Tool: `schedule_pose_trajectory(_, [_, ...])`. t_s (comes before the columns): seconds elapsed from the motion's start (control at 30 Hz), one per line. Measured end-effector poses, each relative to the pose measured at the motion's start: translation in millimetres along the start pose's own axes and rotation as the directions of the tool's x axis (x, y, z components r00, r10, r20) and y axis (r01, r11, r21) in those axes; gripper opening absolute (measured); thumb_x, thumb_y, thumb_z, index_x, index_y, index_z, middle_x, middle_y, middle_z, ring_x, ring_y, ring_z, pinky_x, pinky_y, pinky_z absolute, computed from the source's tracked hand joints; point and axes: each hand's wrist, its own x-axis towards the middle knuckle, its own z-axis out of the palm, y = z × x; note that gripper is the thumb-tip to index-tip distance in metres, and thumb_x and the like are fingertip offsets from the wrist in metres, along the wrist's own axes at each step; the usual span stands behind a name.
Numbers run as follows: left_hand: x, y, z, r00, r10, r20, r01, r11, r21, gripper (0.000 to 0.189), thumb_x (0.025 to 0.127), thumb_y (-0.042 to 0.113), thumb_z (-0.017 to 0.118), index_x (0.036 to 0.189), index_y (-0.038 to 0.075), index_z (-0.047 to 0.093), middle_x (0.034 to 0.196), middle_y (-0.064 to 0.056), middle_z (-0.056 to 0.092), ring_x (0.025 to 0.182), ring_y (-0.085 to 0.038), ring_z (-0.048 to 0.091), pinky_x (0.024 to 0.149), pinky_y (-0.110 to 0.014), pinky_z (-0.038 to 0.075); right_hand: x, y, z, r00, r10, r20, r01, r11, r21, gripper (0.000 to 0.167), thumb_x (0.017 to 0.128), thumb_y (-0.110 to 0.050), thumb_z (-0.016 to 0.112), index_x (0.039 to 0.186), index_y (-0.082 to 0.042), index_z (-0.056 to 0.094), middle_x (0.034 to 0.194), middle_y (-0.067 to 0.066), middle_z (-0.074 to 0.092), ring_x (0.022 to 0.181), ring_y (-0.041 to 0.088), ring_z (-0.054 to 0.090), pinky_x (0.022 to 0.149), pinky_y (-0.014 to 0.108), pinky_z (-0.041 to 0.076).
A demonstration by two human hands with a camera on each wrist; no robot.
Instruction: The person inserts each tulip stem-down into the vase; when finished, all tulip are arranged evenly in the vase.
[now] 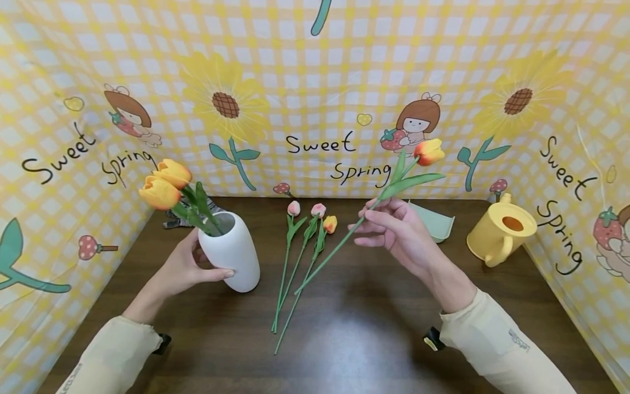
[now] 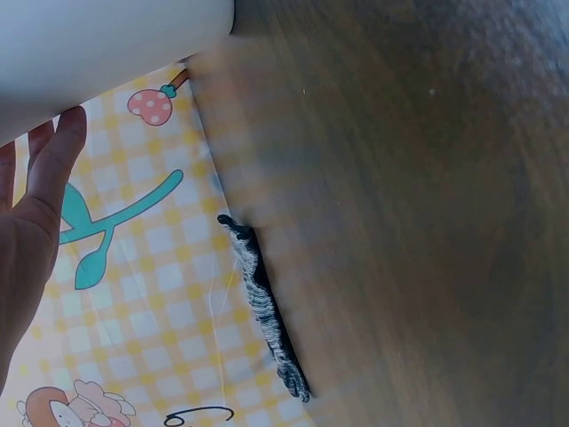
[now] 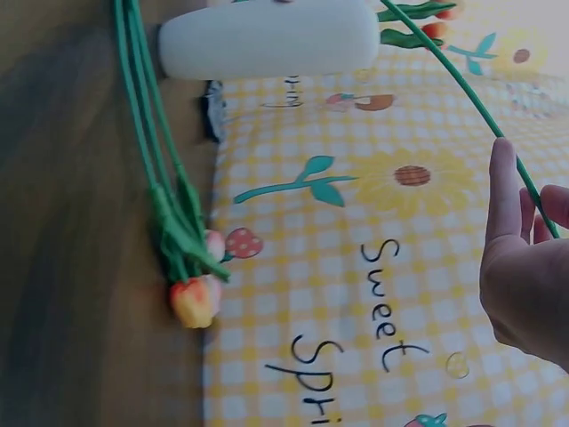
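Note:
My left hand grips a white vase around its side, thumb across the front, and the vase leans a little. Two yellow-orange tulips stand in the vase, their heads tipped to the left. Between thumb and fingers, my right hand pinches the stem of a red-and-yellow tulip. Its head points up to the right and its stem end hangs low to the left. On the table, between the hands, lie two pink tulips and a small orange-yellow tulip, stems toward me.
A yellow watering can stands at the right of the dark wooden table. Behind my right hand is a pale green tray-like piece. Dark striped gloves or cloth lie at the back left. Checkered fabric walls the table.

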Motion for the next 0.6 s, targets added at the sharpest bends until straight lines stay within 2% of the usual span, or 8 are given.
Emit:
schedule_pose_trajectory(0.37, [-0.3, 1.7, 0.1, 1.0, -0.016, -0.001, 0.016, 1.0, -0.007, 0.094, 0.067, -0.009, 0.091, 0.145, 0.008, 0.042, 0.128, -0.009, 0.059, 0.102, -0.018, 0.071, 0.077, -0.035, 0.062, 23.6, -21.5, 32.3, 0.986, -0.161, -0.039, 0.162, 0.986, 0.046, 0.011, 0.099, 0.004, 0.058, 0.101, -0.002, 0.067, 0.095, 0.01, 0.072, 0.09, 0.026, 0.074, 0.08, 0.049, 0.061])
schedule_pose_trajectory(0.6, [-1.2, 0.0, 0.5, 1.0, -0.01, 0.0, 0.01, 1.0, -0.009, 0.093, 0.067, -0.01, 0.091, 0.144, 0.007, 0.042, 0.128, -0.009, 0.059, 0.102, -0.017, 0.07, 0.077, -0.035, 0.062, 37.8, -30.7, 50.6, 0.97, -0.243, 0.002, 0.242, 0.968, 0.07, 0.017, 0.097, 0.007, 0.056, 0.099, 0.0, 0.071, 0.097, 0.011, 0.074, 0.092, 0.028, 0.074, 0.082, 0.049, 0.061])
